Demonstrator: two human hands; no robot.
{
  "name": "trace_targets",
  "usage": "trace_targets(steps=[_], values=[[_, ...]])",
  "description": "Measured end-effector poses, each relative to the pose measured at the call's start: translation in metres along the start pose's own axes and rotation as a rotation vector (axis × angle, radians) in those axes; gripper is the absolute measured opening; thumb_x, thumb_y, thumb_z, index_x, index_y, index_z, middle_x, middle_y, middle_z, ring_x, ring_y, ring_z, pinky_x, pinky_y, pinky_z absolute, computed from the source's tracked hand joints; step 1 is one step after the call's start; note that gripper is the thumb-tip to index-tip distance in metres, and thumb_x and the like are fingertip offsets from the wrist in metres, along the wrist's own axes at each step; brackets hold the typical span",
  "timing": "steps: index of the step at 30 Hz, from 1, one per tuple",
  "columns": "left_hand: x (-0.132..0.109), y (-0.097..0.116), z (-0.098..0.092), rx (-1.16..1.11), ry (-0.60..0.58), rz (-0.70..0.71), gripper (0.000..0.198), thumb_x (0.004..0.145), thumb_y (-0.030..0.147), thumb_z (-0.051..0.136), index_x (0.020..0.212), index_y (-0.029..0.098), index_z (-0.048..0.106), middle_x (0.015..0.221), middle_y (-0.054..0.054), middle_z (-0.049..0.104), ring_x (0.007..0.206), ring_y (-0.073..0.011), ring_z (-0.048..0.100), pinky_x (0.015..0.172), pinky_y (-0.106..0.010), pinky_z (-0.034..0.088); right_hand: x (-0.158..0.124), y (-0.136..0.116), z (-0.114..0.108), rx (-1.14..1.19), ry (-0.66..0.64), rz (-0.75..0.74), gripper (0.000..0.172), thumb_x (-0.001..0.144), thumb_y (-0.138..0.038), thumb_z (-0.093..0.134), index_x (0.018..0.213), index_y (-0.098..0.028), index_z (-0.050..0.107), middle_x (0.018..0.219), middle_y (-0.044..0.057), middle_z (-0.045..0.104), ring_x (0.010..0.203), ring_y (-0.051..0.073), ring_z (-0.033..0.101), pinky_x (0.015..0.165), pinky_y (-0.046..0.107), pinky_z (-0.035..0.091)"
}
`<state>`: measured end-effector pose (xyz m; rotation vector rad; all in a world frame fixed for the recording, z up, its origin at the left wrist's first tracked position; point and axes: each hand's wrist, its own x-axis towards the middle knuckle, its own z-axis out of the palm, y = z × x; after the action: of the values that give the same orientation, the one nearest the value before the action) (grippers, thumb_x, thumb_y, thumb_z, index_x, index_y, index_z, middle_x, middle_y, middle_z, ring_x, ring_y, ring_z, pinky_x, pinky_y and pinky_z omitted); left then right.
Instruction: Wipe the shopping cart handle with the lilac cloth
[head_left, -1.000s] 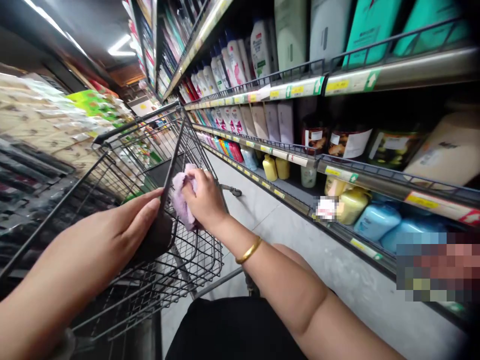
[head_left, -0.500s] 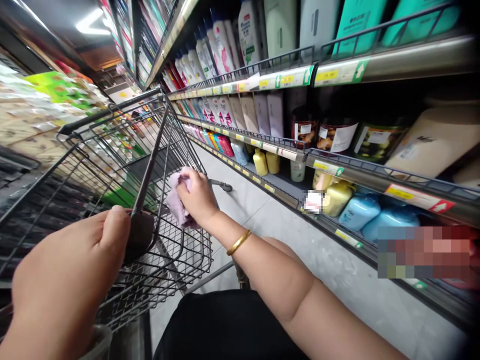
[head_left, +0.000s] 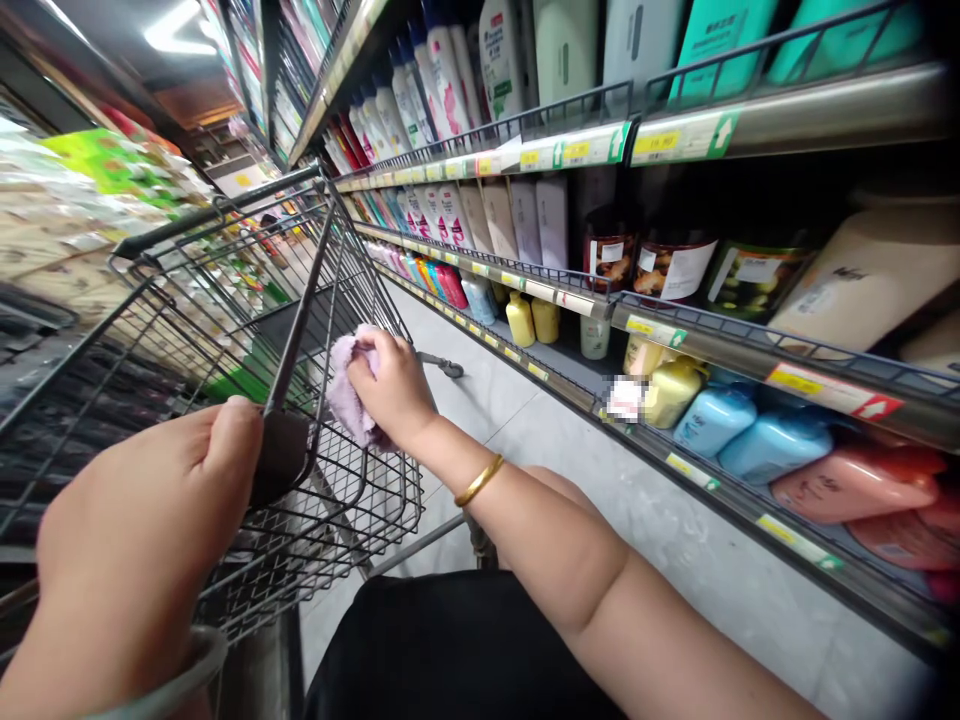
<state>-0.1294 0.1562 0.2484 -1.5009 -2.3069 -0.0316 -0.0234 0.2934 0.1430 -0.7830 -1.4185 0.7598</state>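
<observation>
My left hand is closed around the dark handle of a shopping cart at the lower left. Bunched in my right hand is a light purple cloth, against the wire side of the shopping cart. The fingers curl over the cloth, so part of it is hidden. A gold bangle circles my right wrist, and a pale bangle shows at my left wrist.
Shelves on the right hold several shampoo bottles, jars and blue bottles, behind low wire rails. Packaged goods line the left side. Grey floor tiles run between cart and shelves. A cart wheel sticks out near the shelf side.
My right hand and the cloth have shifted very slightly up and left along the cart's side. My left hand keeps its grip on the handle. The view has tilted a little.
</observation>
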Motion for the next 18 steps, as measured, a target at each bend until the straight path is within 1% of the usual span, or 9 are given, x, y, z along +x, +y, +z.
trace_targets(steps=[2, 4, 6, 8, 10, 12, 14, 17, 18], values=[[-0.002, 0.006, -0.003, 0.034, 0.035, 0.002, 0.059, 0.097, 0.059, 0.019, 0.062, 0.024, 0.049, 0.064, -0.003, 0.045, 0.059, -0.0204, 0.037, 0.056, -0.032, 0.016, 0.0, -0.013, -0.004, 0.033, 0.014, -0.057, 0.017, 0.095, -0.025, 0.062, 0.112, -0.022, 0.06, 0.12, 0.006, 0.068, 0.123, 0.02, 0.061, 0.111, 0.039, 0.052], [-0.003, 0.009, -0.005, 0.054, 0.026, 0.007, 0.056, 0.097, 0.057, 0.02, 0.06, 0.024, 0.046, 0.064, -0.003, 0.047, 0.059, -0.0203, 0.039, 0.055, -0.032, 0.017, -0.001, -0.032, -0.011, 0.071, 0.007, -0.162, 0.017, 0.097, -0.028, 0.061, 0.114, -0.023, 0.06, 0.123, 0.004, 0.067, 0.124, 0.019, 0.06, 0.112, 0.036, 0.052], [-0.003, 0.012, -0.007, 0.064, 0.011, 0.0, 0.055, 0.097, 0.056, 0.02, 0.06, 0.024, 0.045, 0.064, -0.003, 0.048, 0.059, -0.0207, 0.04, 0.055, -0.031, 0.019, -0.002, -0.04, -0.014, 0.079, -0.02, -0.229, 0.019, 0.098, -0.028, 0.059, 0.116, -0.024, 0.059, 0.125, 0.004, 0.067, 0.126, 0.018, 0.059, 0.112, 0.034, 0.051], [-0.002, 0.015, -0.01, 0.069, 0.005, -0.013, 0.055, 0.096, 0.056, 0.019, 0.06, 0.024, 0.045, 0.065, -0.004, 0.049, 0.06, -0.0212, 0.041, 0.056, -0.031, 0.022, -0.002, -0.031, -0.012, 0.041, -0.041, -0.196, 0.021, 0.097, -0.026, 0.059, 0.119, -0.024, 0.059, 0.126, 0.005, 0.066, 0.126, 0.018, 0.059, 0.111, 0.034, 0.052], [-0.002, 0.02, -0.014, 0.07, -0.014, -0.036, 0.056, 0.095, 0.056, 0.017, 0.06, 0.025, 0.046, 0.067, -0.004, 0.05, 0.06, -0.0213, 0.041, 0.057, -0.031, 0.026, -0.001, -0.014, -0.009, -0.022, -0.05, -0.073, 0.022, 0.096, -0.024, 0.06, 0.118, -0.022, 0.06, 0.125, 0.007, 0.066, 0.124, 0.02, 0.06, 0.11, 0.037, 0.053], [-0.002, 0.025, -0.017, 0.078, -0.047, -0.053, 0.055, 0.094, 0.055, 0.016, 0.06, 0.025, 0.047, 0.068, -0.004, 0.05, 0.06, -0.0214, 0.041, 0.058, -0.032, 0.029, 0.0, -0.005, -0.007, -0.058, -0.056, 0.02, 0.02, 0.095, -0.023, 0.061, 0.115, -0.021, 0.061, 0.121, 0.008, 0.067, 0.121, 0.021, 0.061, 0.109, 0.038, 0.053], [-0.002, 0.029, -0.02, 0.088, -0.082, -0.06, 0.054, 0.093, 0.054, 0.016, 0.06, 0.025, 0.047, 0.069, -0.005, 0.051, 0.06, -0.0216, 0.041, 0.059, -0.032, 0.03, 0.0, -0.011, -0.009, -0.048, -0.052, -0.001, 0.018, 0.096, -0.025, 0.06, 0.114, -0.022, 0.061, 0.12, 0.006, 0.068, 0.121, 0.021, 0.062, 0.109, 0.037, 0.054], [-0.002, 0.034, -0.023, 0.089, -0.091, -0.069, 0.052, 0.092, 0.053, 0.016, 0.059, 0.025, 0.045, 0.07, -0.005, 0.05, 0.062, -0.022, 0.042, 0.059, -0.032, 0.03, -0.001, -0.032, -0.016, -0.013, -0.042, -0.132, 0.018, 0.099, -0.029, 0.057, 0.117, -0.025, 0.06, 0.123, 0.005, 0.067, 0.121, 0.018, 0.061, 0.107, 0.033, 0.054], [-0.002, 0.036, -0.024, 0.085, -0.092, -0.069, 0.052, 0.092, 0.052, 0.015, 0.058, 0.025, 0.044, 0.07, -0.006, 0.05, 0.062, -0.0222, 0.043, 0.059, -0.032, 0.031, -0.001, -0.035, -0.018, -0.013, -0.044, -0.155, 0.019, 0.1, -0.03, 0.056, 0.118, -0.025, 0.06, 0.124, 0.005, 0.067, 0.121, 0.017, 0.061, 0.107, 0.033, 0.054]])
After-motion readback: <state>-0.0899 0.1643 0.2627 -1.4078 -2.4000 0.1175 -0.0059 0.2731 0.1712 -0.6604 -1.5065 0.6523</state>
